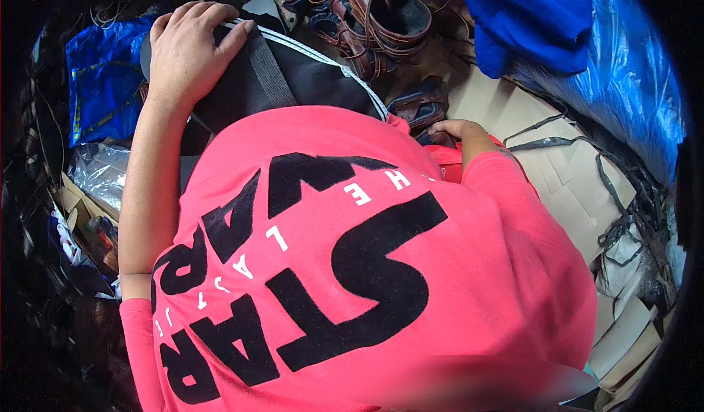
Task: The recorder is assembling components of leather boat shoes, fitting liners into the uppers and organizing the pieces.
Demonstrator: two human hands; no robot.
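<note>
My left hand [192, 49] lies on top of a black fabric bag [308, 82], fingers apart and bent over its far edge. Its thumb touches a white cord [315, 54] that runs along the bag's rim. A grey webbing strap [268, 67] crosses the bag. My right hand [458, 128] is low on the right, its visible fingers curled beside a dark brown leather shoe [418, 108]. Whatever those fingers hold is hidden. Just under that hand, a red item [449, 164] shows partly past my pink shirt [469, 265], which covers much of the view.
Several brown lace-up leather shoes [385, 16] are heaped beyond the bag. Blue cloth [535, 16] and blue plastic sheeting [631, 67] hang at the right. Flattened cardboard [557, 170] with loose black straps [539, 144] lies below. At the left are a blue bag [106, 82] and clear plastic [99, 174].
</note>
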